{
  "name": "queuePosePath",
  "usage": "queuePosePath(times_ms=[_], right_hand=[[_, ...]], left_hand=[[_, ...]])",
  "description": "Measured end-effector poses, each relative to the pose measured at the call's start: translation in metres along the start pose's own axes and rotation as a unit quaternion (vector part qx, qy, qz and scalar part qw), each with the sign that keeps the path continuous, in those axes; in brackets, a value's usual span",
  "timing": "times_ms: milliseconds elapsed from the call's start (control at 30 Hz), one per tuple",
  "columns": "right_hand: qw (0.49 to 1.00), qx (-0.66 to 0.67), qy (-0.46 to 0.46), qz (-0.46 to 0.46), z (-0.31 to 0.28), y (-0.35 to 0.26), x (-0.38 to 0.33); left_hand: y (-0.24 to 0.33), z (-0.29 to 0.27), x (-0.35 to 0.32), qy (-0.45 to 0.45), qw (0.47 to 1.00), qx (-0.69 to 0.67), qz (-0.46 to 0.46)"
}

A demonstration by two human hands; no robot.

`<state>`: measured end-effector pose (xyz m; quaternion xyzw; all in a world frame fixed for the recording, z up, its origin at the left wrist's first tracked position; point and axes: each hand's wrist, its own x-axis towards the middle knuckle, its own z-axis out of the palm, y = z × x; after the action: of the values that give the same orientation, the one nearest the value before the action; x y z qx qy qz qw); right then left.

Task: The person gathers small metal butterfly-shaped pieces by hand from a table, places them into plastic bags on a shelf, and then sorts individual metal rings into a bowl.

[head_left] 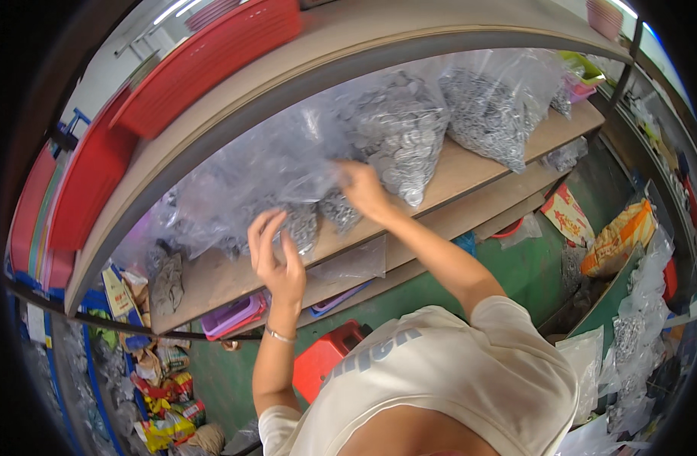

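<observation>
My left hand [276,258] is raised at the shelf edge, its fingers curved and apart with nothing between them. Just behind it sits a clear plastic bag [301,228] of small grey metal parts. My right hand [362,191] reaches further in, its bent fingers together at the loose film of a clear plastic bag [310,152]; the fingertips are blurred against the film. Directly to its right stands a full clear bag of flat grey discs [401,137]. Beyond that is another bag of small silvery metal pieces [481,110].
Red plastic bins [211,64] stand on the upper shelf board [409,29]. Below the wooden shelf [451,178] are a purple tray [233,315] and a red stool [325,357] on the green floor [462,258]. Crumpled packaging [166,410] lies at left; an orange sack [618,239] is at right.
</observation>
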<state>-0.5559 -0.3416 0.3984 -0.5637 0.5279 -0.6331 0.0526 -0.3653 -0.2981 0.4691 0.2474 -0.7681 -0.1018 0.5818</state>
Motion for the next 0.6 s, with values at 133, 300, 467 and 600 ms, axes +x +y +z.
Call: queuePosePath(times_ms=[133,300,467,600], right_hand=[[0.997,0.017,0.033,0.072,0.02,-0.01,0.018],[0.953,0.262,0.139,0.061,0.01,0.015,0.068],[0.982,0.16,0.097,0.004,0.002,-0.015,0.014],[0.934,0.244,0.017,-0.261,-0.011,-0.051,-0.048]], left_hand=[[-0.002,0.017,-0.026,-0.001,0.996,-0.002,-0.094],[0.008,0.039,-0.038,-0.004,0.983,0.027,-0.183],[0.033,0.031,-0.083,0.055,0.957,0.116,-0.261],[0.074,0.033,-0.129,0.126,0.919,0.113,-0.356]])
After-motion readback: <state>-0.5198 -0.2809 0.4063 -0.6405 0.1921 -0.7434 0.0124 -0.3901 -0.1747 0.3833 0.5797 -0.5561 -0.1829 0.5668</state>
